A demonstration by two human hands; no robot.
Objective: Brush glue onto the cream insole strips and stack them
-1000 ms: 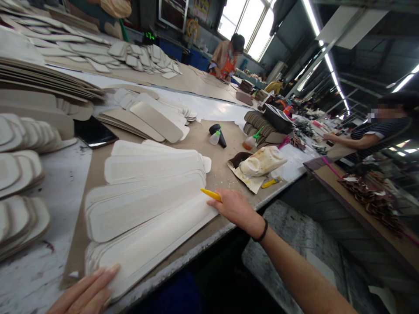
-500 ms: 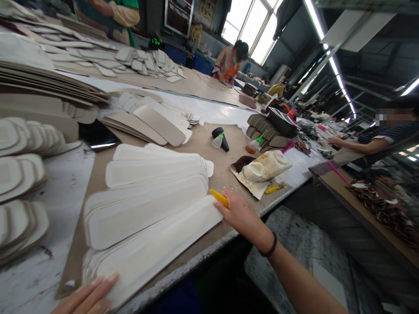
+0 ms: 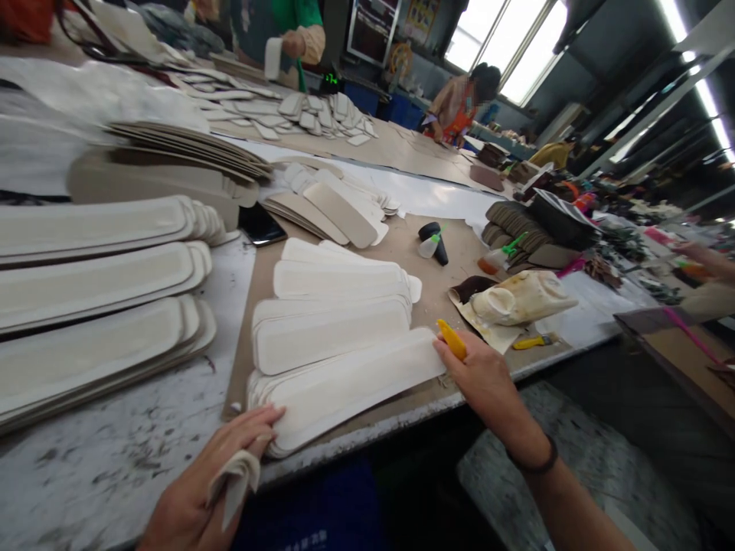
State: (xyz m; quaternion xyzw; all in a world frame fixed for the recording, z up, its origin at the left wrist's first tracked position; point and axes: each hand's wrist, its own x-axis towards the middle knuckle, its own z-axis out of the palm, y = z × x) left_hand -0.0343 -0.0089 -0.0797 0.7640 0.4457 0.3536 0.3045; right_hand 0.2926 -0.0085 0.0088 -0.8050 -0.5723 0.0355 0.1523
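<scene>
My left hand point(image 3: 212, 474) lays its fingertips on the left end of the front long off-white panel point(image 3: 356, 390), which tops a fanned stack. A folded off-white scrap point(image 3: 235, 478) is tucked in that hand. At the panel's other end, my right hand point(image 3: 482, 379) grips a yellow tool point(image 3: 452, 339), its thumb and finger at the panel's edge. The tool's working end is hidden, so its kind does not show. Behind lie more fanned panels point(image 3: 333, 337) of the same sort on a brown sheet point(image 3: 238, 375).
Stacked panels point(image 3: 97, 337) stand at the left. Beyond are a phone point(image 3: 261, 224), a small green-tipped bottle point(image 3: 429, 246), a stained plastic container point(image 3: 520, 298) and a yellow-handled brush point(image 3: 534, 342). Co-workers stand across the table. The table's front edge point(image 3: 367, 440) runs close below my hands.
The view has swung left, so the table's things sit further right. More of my left hand shows, with the scrap in it. A co-worker's hand at the back now holds up a white piece.
</scene>
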